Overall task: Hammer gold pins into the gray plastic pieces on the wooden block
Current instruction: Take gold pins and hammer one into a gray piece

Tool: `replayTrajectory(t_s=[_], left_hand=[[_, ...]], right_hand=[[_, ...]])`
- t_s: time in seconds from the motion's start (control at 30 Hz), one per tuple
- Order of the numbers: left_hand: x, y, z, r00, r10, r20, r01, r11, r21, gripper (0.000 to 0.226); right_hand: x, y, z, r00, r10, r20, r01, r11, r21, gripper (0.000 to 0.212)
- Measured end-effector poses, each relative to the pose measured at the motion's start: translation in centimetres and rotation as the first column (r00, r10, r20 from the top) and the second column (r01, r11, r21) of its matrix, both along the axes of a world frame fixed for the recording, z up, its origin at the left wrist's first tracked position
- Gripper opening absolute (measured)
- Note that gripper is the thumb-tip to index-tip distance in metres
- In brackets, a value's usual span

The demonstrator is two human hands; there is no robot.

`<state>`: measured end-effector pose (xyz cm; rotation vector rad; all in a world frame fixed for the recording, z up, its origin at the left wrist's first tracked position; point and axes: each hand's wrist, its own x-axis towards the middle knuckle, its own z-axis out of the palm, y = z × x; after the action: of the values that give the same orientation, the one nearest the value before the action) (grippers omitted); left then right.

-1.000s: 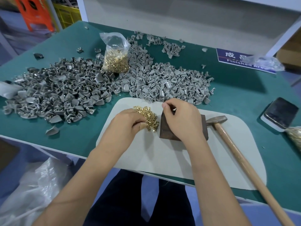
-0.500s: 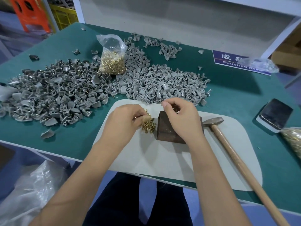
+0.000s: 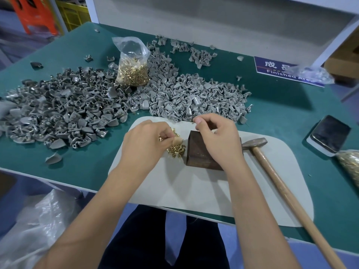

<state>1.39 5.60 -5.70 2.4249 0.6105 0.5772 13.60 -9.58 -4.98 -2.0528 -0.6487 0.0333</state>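
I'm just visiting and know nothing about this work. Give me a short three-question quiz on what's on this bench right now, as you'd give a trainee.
1. True or false: the hammer is in the right hand.
2. Multiple choice: the loose pins lie
A. on the block
B. on the mat, left of the block
C. on the phone
3. Fill in: the blue sign reads "Finished ____" in English.

Key
1. False. It lies on the mat, right of the block.
2. B. The left hand picks at them.
3. The last word is partly covered by a plastic bag; it looks like "Area".
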Motion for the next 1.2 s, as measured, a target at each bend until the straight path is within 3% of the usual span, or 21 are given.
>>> replayTrajectory(t_s=[0.07, 0.13, 0.23, 0.37, 0.47, 0.63, 0.67, 0.7, 0.73, 0.8, 0.83, 0.9, 1.2], left_hand=[[0.3, -0.2, 0.2, 0.991, -0.037, 0.126, 0.065, 0.971, -0.23, 0.016], [0.7, -0.5, 0.6, 0.966, -0.04, 0.257, 0.158, 0.875, -0.458, 0.007], [1.3, -1.2, 1.0, 0.955, -0.028, 0.296, 0.229, 0.703, -0.673, 0.009], [1.9, -2.0, 1.0, 0.956, 0.0, 0.295, 0.251, 0.525, -0.813, 0.027], [2.3, -2.2, 1.1, 0.958, 0.036, 0.285, 0.246, 0.411, -0.878, 0.026], [2.8, -2.0, 1.3, 0.96, 0.001, 0.282, 0.265, 0.335, -0.904, 0.017], [2.8, -2.0, 1.3, 0.96, -0.02, 0.28, 0.269, 0.348, -0.898, 0.016], [2.8, -1.9, 1.1, 0.963, -0.037, 0.266, 0.257, 0.423, -0.869, 0.015], [2.8, -1.5, 0.9, 0.971, -0.039, 0.237, 0.214, 0.583, -0.784, 0.014], [2.9, -0.5, 0.1, 0.988, -0.01, 0.154, 0.068, 0.922, -0.382, 0.014], [3.0, 0.0, -0.2, 0.994, 0.003, 0.11, 0.015, 0.986, -0.167, 0.016], [3.2, 0.9, -0.9, 0.999, 0.01, 0.045, -0.011, 1.0, 0.017, 0.021], [5.9, 1.7, -1.1, 0.994, 0.075, -0.073, -0.064, 0.988, 0.141, 0.022]], right_hand=[[-0.1, -0.2, 0.1, 0.998, 0.063, 0.023, -0.064, 0.995, 0.074, 0.01], [-0.3, -0.6, 0.4, 0.985, 0.166, 0.038, -0.17, 0.976, 0.137, 0.01], [-0.4, -1.0, 0.9, 0.965, 0.26, 0.036, -0.262, 0.951, 0.164, 0.016], [-0.2, -1.0, 0.9, 0.963, 0.27, 0.022, -0.269, 0.94, 0.212, 0.014], [-0.2, -1.0, 0.8, 0.964, 0.264, 0.036, -0.266, 0.94, 0.212, 0.014], [-0.3, -0.7, 0.6, 0.978, 0.186, 0.093, -0.202, 0.959, 0.199, 0.011], [-0.3, -0.7, 0.5, 0.981, 0.166, 0.103, -0.183, 0.966, 0.183, 0.009], [-0.3, -0.7, 0.5, 0.984, 0.142, 0.108, -0.159, 0.973, 0.17, 0.008], [-0.4, -0.6, 0.4, 0.988, 0.115, 0.103, -0.131, 0.977, 0.167, 0.007], [-0.5, -0.6, 0.3, 0.995, 0.078, 0.064, -0.089, 0.976, 0.197, 0.008], [-0.5, -0.7, 0.3, 0.997, 0.069, 0.039, -0.076, 0.972, 0.223, 0.009], [-0.4, -0.7, 0.2, 0.999, 0.053, 0.006, -0.053, 0.965, 0.256, 0.007], [-0.1, -0.6, -0.1, 0.999, 0.021, 0.041, -0.031, 0.965, 0.26, 0.015]])
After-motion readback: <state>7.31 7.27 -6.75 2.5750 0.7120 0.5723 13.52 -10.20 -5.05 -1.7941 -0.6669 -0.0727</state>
